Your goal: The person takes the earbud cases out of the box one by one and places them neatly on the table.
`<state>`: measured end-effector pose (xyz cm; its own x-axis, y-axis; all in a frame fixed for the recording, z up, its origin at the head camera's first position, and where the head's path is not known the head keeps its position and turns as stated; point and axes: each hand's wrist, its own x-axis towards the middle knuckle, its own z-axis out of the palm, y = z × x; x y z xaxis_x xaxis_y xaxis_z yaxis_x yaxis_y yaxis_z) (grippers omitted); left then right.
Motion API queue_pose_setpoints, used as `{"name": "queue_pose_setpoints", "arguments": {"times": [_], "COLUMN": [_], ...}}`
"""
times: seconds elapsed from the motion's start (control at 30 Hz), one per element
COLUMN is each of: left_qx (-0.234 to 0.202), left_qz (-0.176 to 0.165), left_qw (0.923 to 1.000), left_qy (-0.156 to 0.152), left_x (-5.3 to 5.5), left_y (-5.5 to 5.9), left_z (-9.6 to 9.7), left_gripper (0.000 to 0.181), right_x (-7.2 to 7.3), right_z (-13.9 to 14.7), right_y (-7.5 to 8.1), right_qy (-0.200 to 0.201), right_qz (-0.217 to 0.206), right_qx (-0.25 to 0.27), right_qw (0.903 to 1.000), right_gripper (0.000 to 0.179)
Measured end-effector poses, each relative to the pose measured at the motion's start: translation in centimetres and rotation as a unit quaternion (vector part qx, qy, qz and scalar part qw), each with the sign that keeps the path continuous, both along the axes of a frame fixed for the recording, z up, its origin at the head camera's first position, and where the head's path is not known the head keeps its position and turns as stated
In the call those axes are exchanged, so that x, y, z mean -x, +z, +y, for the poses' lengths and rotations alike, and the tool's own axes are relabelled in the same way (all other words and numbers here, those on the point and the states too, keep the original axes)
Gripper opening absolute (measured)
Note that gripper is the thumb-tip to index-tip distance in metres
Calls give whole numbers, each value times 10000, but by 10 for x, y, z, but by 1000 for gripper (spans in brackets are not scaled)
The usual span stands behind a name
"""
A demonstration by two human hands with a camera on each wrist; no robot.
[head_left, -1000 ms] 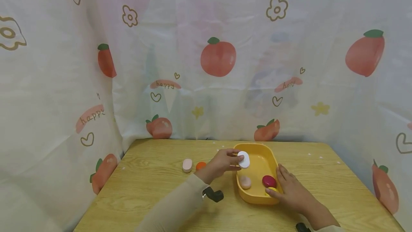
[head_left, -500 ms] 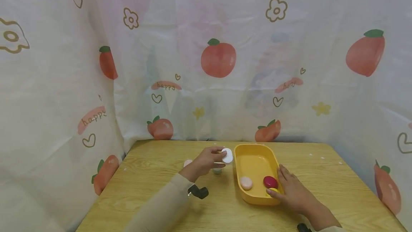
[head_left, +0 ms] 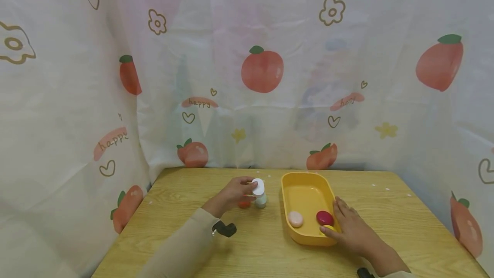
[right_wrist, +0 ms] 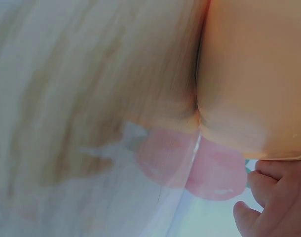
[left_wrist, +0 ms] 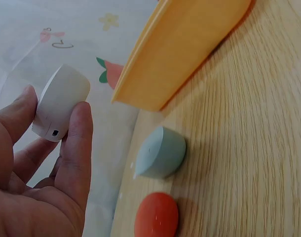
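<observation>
My left hand (head_left: pixel 234 193) pinches a small white rounded case (left_wrist: pixel 61 102) between thumb and fingers, raised over the table. A tiny dark slot shows on the case's end in the left wrist view. Close by on the table stand a pale blue-green rounded piece (left_wrist: pixel 163 153) and an orange-red one (left_wrist: pixel 157 216). Straight fingers of my right hand (head_left: pixel 356 231) rest along the right side of a yellow tray (head_left: pixel 286 209), with the thumb over its rim. A pale pink piece (head_left: pixel 296 219), a dark red one (head_left: pixel 325 218) and a yellow one (head_left: pixel 329 229), partly hidden by the thumb, lie inside.
The wooden table (head_left: pixel 239 252) carries everything. A printed curtain (head_left: pixel 266 132) hangs behind it and on both sides. My left forearm (head_left: pixel 181 243) crosses the table's left front.
My left hand has carried the white case from over the tray leftward, to above the blue-green piece. The pale pink piece on the table is now hidden. My right hand stays at the tray.
</observation>
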<state>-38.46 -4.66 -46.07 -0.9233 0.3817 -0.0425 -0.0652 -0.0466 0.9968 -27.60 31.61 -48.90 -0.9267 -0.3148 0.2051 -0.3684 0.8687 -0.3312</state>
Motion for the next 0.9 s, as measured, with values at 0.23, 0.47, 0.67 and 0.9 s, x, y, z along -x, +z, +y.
{"name": "queue_pose_setpoints", "arguments": {"times": [0.23,0.47,0.67,0.9], "left_qx": [214,290,418,530], "left_qz": [-24,85,-7,-49], "left_qw": [9997,9995,9989,9981], "left_qy": [125,-44,192,316], "left_x": [6,10,14,13], "left_y": [-3,-10,-12,-11], "left_z": [-18,-45,-72,-93], "left_gripper": [41,40,42,42], "right_x": [1,-1,-2,-4], "right_z": [1,-1,-2,-2], "right_y": [-2,1,5,9], "right_qy": [-29,-6,29,11], "right_qz": [109,242,279,329], "right_qx": [-152,-250,-428,-661], "right_qw": [9998,9994,9987,9973], "right_gripper": [98,96,95,97]}}
